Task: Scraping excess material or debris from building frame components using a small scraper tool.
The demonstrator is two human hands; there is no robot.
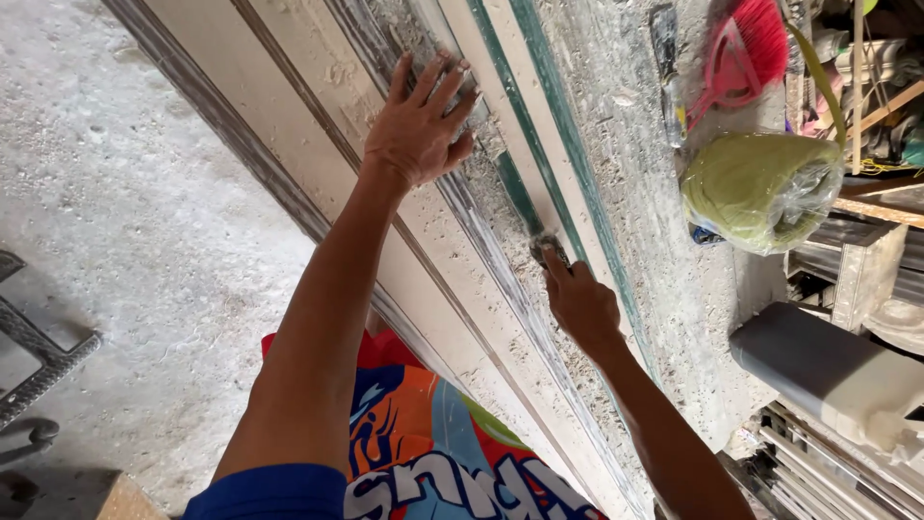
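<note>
A long pale moulding strip point(289, 106) with ridges and green stripes runs diagonally across a dusty bench. My left hand point(419, 120) lies flat on the strip, fingers spread, pressing its far part. My right hand point(579, 300) grips a small dark tool point(549, 247), its tip pressed against the groove beside a green stripe. What kind of tool it is I cannot tell; most of it is hidden in my fist.
A red hand brush point(746, 48), a scraper point(666, 58) and a bag-wrapped green bundle point(760, 188) lie on the bench's right. Grey and white moulding pieces point(828, 371) are stacked at lower right. Rough concrete floor point(115, 221) and a metal frame point(38, 361) are on the left.
</note>
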